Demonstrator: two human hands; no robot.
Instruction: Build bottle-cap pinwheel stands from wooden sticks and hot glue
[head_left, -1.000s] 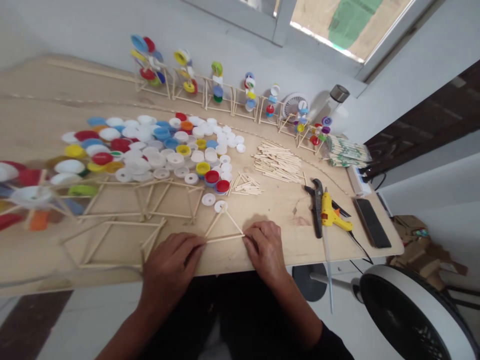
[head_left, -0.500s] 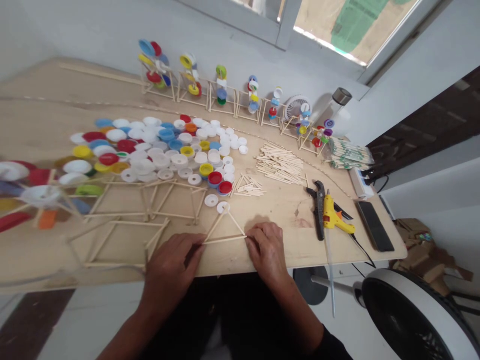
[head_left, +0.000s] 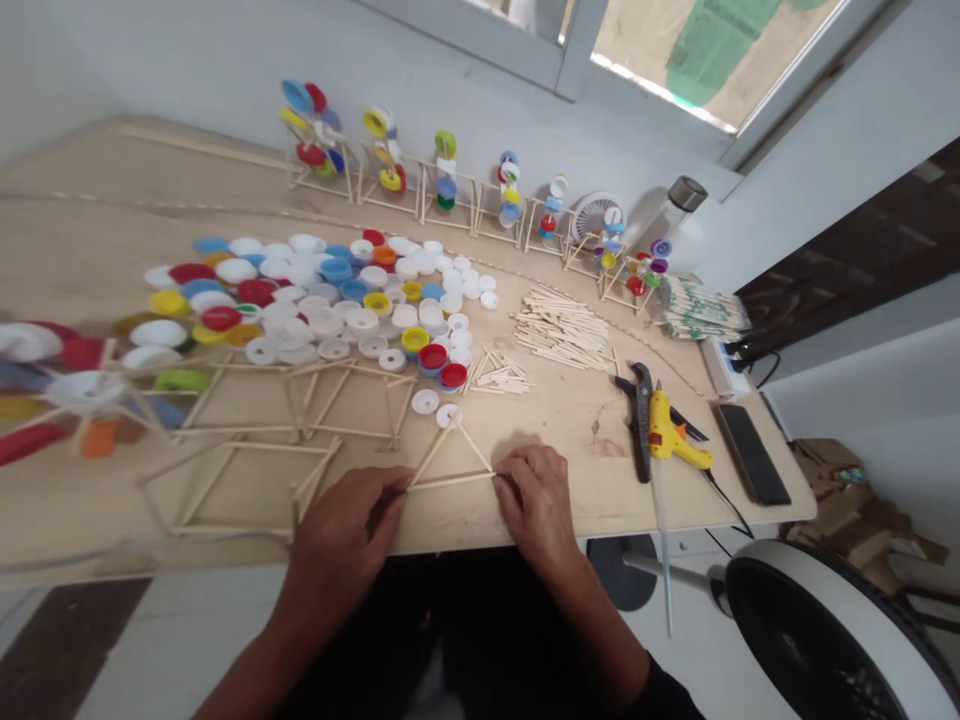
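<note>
A triangle of thin wooden sticks [head_left: 451, 481] lies near the table's front edge, its tip by a white holed cap [head_left: 448, 415]. My left hand [head_left: 349, 525] pinches its left corner, and my right hand [head_left: 536, 500] pinches the right corner. Left of my left hand are stick frames [head_left: 240, 447]. Beyond the triangle are a small pile of short sticks [head_left: 501, 372] and a larger pile of longer ones [head_left: 562, 327]. Many bottle caps [head_left: 322, 320] in white, red, blue and yellow spread over the middle and left.
Stick stands with cap wheels [head_left: 446, 185] line the wall. On the right are black-handled cutters [head_left: 640, 420], a yellow glue gun [head_left: 664, 430], a phone [head_left: 752, 453] and a power strip [head_left: 724, 367]. A large fan [head_left: 817, 630] stands beyond the table's front edge.
</note>
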